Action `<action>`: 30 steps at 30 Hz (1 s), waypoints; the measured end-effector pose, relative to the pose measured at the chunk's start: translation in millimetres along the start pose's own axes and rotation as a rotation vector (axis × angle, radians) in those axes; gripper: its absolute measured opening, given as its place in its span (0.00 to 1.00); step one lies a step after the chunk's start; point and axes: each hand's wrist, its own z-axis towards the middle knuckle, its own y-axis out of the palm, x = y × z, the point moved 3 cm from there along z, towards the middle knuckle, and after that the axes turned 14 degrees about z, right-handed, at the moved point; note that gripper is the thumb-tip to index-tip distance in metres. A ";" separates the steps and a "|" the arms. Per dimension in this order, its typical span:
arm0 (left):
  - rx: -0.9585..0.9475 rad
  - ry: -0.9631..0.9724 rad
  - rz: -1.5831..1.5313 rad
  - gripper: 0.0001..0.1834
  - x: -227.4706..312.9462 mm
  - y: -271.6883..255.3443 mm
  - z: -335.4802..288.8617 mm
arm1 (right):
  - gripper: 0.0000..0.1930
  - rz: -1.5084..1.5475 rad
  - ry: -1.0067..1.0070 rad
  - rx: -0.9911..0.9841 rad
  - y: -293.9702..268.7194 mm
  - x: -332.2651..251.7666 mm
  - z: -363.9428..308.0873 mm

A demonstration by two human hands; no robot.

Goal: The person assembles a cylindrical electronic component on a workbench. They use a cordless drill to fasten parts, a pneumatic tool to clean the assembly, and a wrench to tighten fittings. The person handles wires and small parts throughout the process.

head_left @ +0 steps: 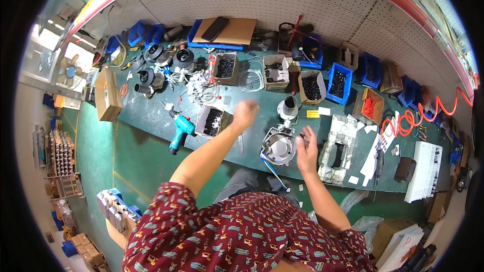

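Holds the left hand point(246, 114) above the green bench point(251, 148) with fingers curled; cannot tell whether gripping or bare. Holds the right hand point(307, 153) just right of the metal housing point(280, 147) with fingers loosely spread. Leaves bare bench between left hand and housing, little between right hand and taped block point(328, 158). Left of the left hand, meets a box point(227, 120), then a drill point(181, 130) at the near edge. Lower left of the right hand, trails a wire point(275, 173) over that edge.
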 end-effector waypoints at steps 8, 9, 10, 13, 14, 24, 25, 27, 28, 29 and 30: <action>0.014 -0.468 0.200 0.14 -16.2 70.9 128.5 | 0.25 -0.103 0.185 0.480 -102.5 13.3 -113.9; -0.068 -0.497 0.223 0.17 -7.3 70.8 132.8 | 0.24 -0.078 0.210 0.541 -108.2 16.2 -131.1; -0.070 -0.528 0.239 0.17 -10.9 73.6 136.7 | 0.24 -0.063 0.234 0.565 -110.8 18.2 -143.1; -0.070 -0.538 0.265 0.19 -21.3 77.3 143.1 | 0.23 0.035 0.256 0.660 -109.6 28.0 -171.6; -0.070 -0.544 0.233 0.19 -24.6 79.0 142.9 | 0.23 0.032 0.250 0.659 -109.3 31.3 -175.3; 0.281 -0.135 -0.369 0.08 5.7 5.7 73.9 | 0.17 -0.059 0.069 0.643 -61.3 -24.1 -115.5; 0.231 -0.136 -0.533 0.08 11.8 -6.2 59.4 | 0.17 -0.057 0.031 0.613 -47.4 -41.6 -102.8; 0.111 -0.140 -0.849 0.06 21.9 -28.4 28.4 | 0.18 0.011 0.014 0.532 -15.9 -65.4 -71.8; 0.041 -0.139 -0.942 0.05 30.6 -38.0 11.9 | 0.19 0.068 0.033 0.485 -1.4 -73.3 -56.7; -0.032 -0.137 -1.034 0.05 40.4 -48.3 -3.0 | 0.20 0.134 0.065 0.411 14.7 -79.9 -41.7; -0.104 -0.142 -1.121 0.04 47.4 -58.9 -17.1 | 0.22 0.203 0.099 0.333 33.3 -85.7 -27.5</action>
